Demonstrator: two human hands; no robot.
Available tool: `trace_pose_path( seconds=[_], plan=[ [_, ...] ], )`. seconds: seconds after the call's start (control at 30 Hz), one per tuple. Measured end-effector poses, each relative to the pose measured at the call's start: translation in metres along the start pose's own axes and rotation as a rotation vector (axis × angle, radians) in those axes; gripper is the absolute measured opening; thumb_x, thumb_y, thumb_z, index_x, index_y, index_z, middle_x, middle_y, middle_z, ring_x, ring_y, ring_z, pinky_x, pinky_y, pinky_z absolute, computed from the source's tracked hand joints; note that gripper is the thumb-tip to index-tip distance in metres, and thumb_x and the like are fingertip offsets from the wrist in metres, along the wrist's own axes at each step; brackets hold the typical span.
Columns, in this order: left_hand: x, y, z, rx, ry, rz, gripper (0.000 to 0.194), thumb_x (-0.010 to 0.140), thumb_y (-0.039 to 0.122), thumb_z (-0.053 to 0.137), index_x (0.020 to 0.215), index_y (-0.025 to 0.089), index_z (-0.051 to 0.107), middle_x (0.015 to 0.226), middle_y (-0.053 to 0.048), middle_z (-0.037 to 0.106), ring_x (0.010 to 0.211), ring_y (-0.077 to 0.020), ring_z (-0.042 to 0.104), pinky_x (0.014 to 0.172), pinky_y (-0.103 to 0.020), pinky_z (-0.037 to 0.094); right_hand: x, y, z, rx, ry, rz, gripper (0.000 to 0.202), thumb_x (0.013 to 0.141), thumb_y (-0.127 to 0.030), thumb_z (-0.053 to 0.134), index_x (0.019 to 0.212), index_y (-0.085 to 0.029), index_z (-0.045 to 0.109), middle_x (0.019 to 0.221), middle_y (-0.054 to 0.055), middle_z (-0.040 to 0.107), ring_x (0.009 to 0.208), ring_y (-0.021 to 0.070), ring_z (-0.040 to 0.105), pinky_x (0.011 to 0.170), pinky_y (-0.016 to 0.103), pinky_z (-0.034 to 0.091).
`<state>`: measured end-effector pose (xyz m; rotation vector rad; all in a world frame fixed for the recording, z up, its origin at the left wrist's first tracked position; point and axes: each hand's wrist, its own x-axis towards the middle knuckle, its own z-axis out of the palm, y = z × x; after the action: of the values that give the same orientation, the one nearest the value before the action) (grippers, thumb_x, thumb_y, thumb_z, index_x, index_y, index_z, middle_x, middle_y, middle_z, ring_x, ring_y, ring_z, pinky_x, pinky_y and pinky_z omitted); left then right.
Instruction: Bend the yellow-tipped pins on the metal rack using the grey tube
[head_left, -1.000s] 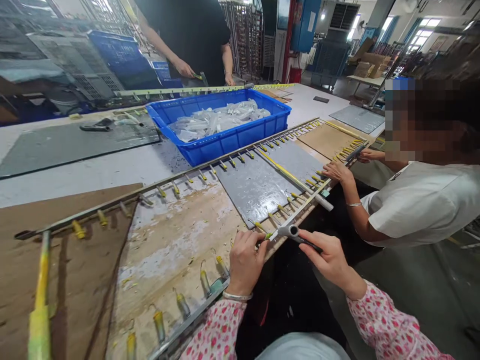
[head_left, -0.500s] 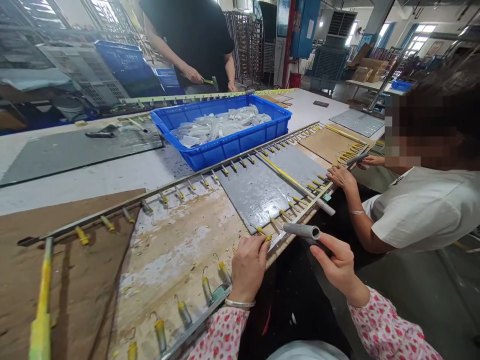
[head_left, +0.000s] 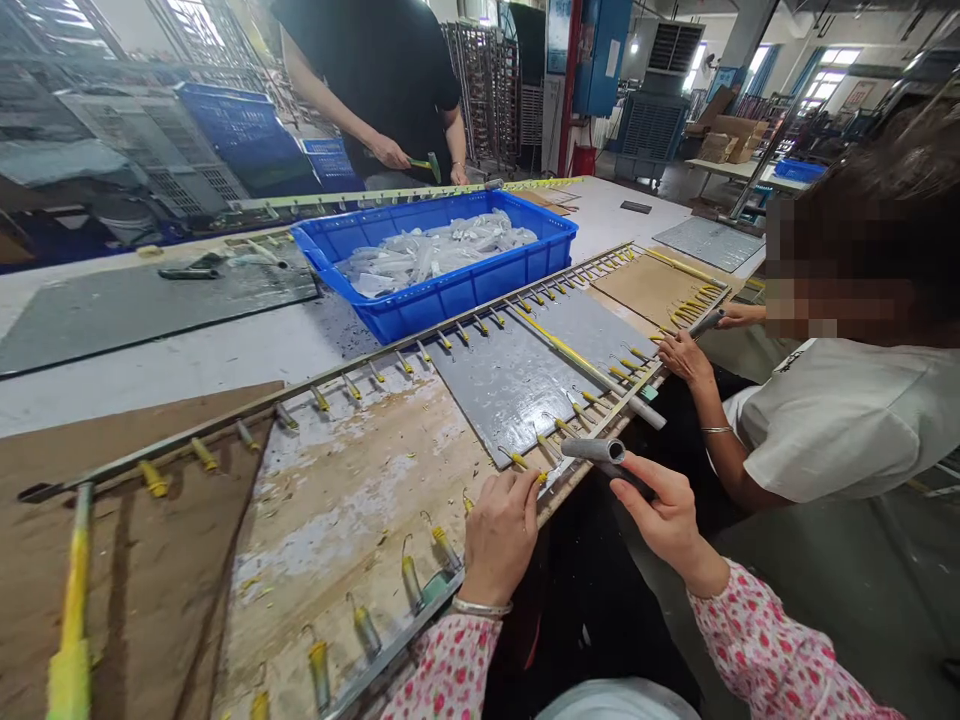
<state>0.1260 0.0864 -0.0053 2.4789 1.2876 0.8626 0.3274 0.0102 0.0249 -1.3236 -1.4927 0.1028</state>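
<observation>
At the near edge of the surface (head_left: 360, 500), the right hand (head_left: 664, 515) grips a short grey metal tube (head_left: 594, 449), held just above the near hook rail (head_left: 600, 420). The left hand (head_left: 499, 535) pinches a yellow-coated hook (head_left: 525, 464) on that rail. The tube looks stiff, light and smooth, best gripped round its rear half. Its rear end is hidden inside the fingers. A neighbour's hand (head_left: 684, 352) rests farther right along the rail.

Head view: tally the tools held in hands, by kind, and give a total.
gray tube: 2, one in the right hand, one in the seated co-worker's hand
hammer: 1, in the standing person's hand
Total: 3
</observation>
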Motion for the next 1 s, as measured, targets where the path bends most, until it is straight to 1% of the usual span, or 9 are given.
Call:
trace_pose_path(
  seconds=[0.2, 0.37, 0.43, 0.53, 0.6, 0.7, 0.73, 0.9, 1.0],
  plan=[
    [0.001, 0.002, -0.003, -0.031, -0.01, 0.041, 0.02, 0.097, 0.024, 0.047, 0.098, 0.021, 0.066, 0.087, -0.005, 0.063, 0.086, -0.0215, 0.056, 0.075, -0.033, 0.044, 0.006, 0.006, -0.007, -0.068, -0.318, 0.048, 0.03, 0.095, -0.028, 0.058, 0.124, -0.023, 0.066, 0.094, 0.006, 0.075, 0.075, 0.0183, 0.07, 0.069, 0.029, 0.057],
    [0.001, 0.0, -0.002, -0.063, -0.001, 0.035, 0.017, 0.095, 0.023, 0.05, 0.098, 0.021, 0.066, 0.088, -0.005, 0.063, 0.086, -0.0219, 0.056, 0.075, -0.034, 0.044, 0.012, -0.003, -0.015, -0.035, -0.116, -0.043, 0.03, 0.094, -0.025, 0.06, 0.123, -0.026, 0.066, 0.087, 0.004, 0.073, 0.069, 0.0176, 0.067, 0.061, 0.027, 0.053],
    [0.001, 0.0, -0.002, -0.067, -0.001, 0.039, 0.016, 0.095, 0.022, 0.05, 0.099, 0.021, 0.066, 0.088, -0.005, 0.063, 0.087, -0.022, 0.056, 0.076, -0.034, 0.044, 0.011, -0.002, -0.013, -0.072, -0.17, -0.055, 0.03, 0.095, -0.027, 0.058, 0.124, -0.025, 0.066, 0.082, 0.004, 0.071, 0.065, 0.0163, 0.064, 0.058, 0.026, 0.05],
    [0.0, 0.0, -0.002, -0.06, -0.003, 0.045, 0.016, 0.095, 0.022, 0.05, 0.099, 0.021, 0.066, 0.089, -0.005, 0.063, 0.086, -0.022, 0.055, 0.075, -0.034, 0.043, 0.011, 0.001, -0.011, -0.183, -0.374, -0.037, 0.031, 0.097, -0.03, 0.055, 0.126, -0.024, 0.066, 0.074, 0.002, 0.068, 0.06, 0.0133, 0.061, 0.057, 0.023, 0.048],
    [0.0, 0.0, -0.002, -0.05, -0.007, 0.049, 0.016, 0.096, 0.022, 0.051, 0.099, 0.021, 0.066, 0.089, -0.005, 0.063, 0.086, -0.0221, 0.055, 0.075, -0.034, 0.043, 0.012, 0.0, -0.012, -0.17, -0.328, -0.037, 0.031, 0.097, -0.03, 0.055, 0.125, -0.023, 0.066, 0.076, 0.003, 0.068, 0.062, 0.0136, 0.062, 0.059, 0.023, 0.049],
    [0.0, 0.0, -0.002, -0.044, -0.014, 0.054, 0.016, 0.096, 0.022, 0.051, 0.099, 0.02, 0.066, 0.09, -0.005, 0.063, 0.087, -0.0221, 0.055, 0.077, -0.034, 0.043, 0.012, -0.002, -0.015, -0.082, -0.098, -0.066, 0.029, 0.095, -0.027, 0.058, 0.123, -0.025, 0.066, 0.083, 0.004, 0.07, 0.066, 0.016, 0.064, 0.06, 0.026, 0.051],
    [0.0, 0.0, -0.002, -0.041, -0.015, 0.055, 0.016, 0.096, 0.022, 0.051, 0.1, 0.02, 0.066, 0.09, -0.005, 0.063, 0.087, -0.022, 0.055, 0.077, -0.034, 0.043, 0.012, -0.002, -0.015, -0.078, -0.081, -0.077, 0.029, 0.095, -0.027, 0.058, 0.122, -0.025, 0.067, 0.083, 0.004, 0.07, 0.066, 0.0161, 0.064, 0.059, 0.026, 0.051],
    [-0.001, -0.001, -0.002, -0.03, -0.016, 0.047, 0.016, 0.096, 0.022, 0.051, 0.1, 0.02, 0.067, 0.089, -0.005, 0.063, 0.086, -0.0217, 0.054, 0.075, -0.034, 0.043, 0.009, 0.001, -0.011, -0.197, -0.352, -0.073, 0.029, 0.097, -0.028, 0.056, 0.124, -0.022, 0.066, 0.071, 0.002, 0.066, 0.058, 0.0132, 0.06, 0.055, 0.023, 0.046],
    [0.0, -0.001, -0.002, -0.037, -0.009, 0.046, 0.016, 0.096, 0.022, 0.051, 0.1, 0.02, 0.067, 0.09, -0.005, 0.063, 0.087, -0.0217, 0.054, 0.076, -0.034, 0.043, 0.01, -0.001, -0.014, -0.107, -0.198, -0.08, 0.031, 0.096, -0.024, 0.058, 0.126, -0.023, 0.064, 0.082, 0.004, 0.069, 0.067, 0.0144, 0.063, 0.061, 0.024, 0.049]
  ],
)
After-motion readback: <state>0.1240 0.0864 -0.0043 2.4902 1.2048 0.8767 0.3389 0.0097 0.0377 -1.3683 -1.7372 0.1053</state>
